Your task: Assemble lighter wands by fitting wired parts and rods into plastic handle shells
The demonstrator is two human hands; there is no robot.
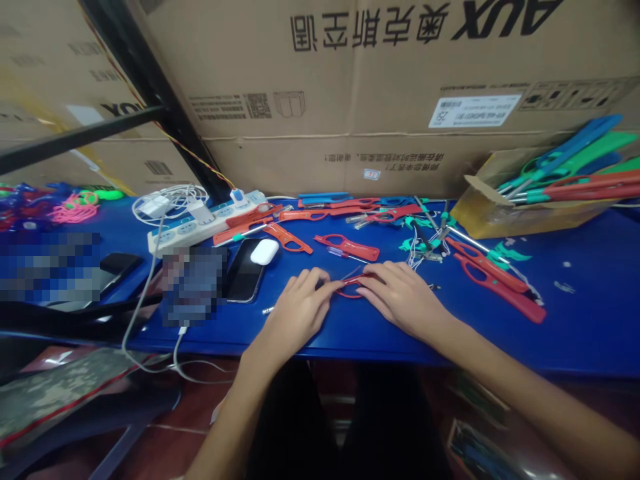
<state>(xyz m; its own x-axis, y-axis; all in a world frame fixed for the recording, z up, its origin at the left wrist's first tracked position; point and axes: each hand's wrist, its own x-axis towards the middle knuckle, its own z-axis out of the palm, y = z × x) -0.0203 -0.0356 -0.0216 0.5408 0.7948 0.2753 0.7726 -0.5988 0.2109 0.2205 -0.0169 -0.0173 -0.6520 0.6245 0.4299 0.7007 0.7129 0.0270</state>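
Observation:
Between my two hands, over the front of the blue table, is a red plastic lighter casing (350,292) with a loop-shaped trigger guard. My left hand (304,303) pinches its left end with thumb and forefinger. Its right end is gripped by my right hand (397,293), whose fingers cover much of the casing. Just beyond lies another red casing (361,248), with a thin clear-and-metal part (345,255) alongside. A small metal piece (269,311) rests left of my left hand. Further right are two red casings (505,287), side by side.
Behind are loose lighter parts and green triggers (425,237). A carton of long lighters (540,217) stands at right, a power strip (200,227) with white cables at left. A phone (246,270) bears a white earbud case (265,251). Large cardboard boxes (320,100) form the back.

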